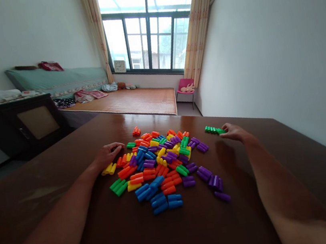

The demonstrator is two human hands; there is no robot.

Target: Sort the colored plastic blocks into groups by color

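A heap of bullet-shaped plastic building pieces (162, 160) in orange, yellow, green, blue and purple lies on the brown table. At the heap's left edge rests my left hand (109, 154), its fingers loosely bent and apart, with nothing visible in them. Just below that hand is a yellow piece (109, 169). Off to the right of the heap, my right hand (234, 132) pinches the near end of a row of green building pieces (212, 130) lying on the table. Its fingertips partly cover the last green piece.
Purple pieces (209, 177) are spread at the heap's right, and blue ones (166, 202) lie at its near side. The glossy table (130, 235) reflects window light. Beyond its far edge are a bed (138, 99) and a pink chair (186, 85); a dark cabinet (14, 122) stands left.
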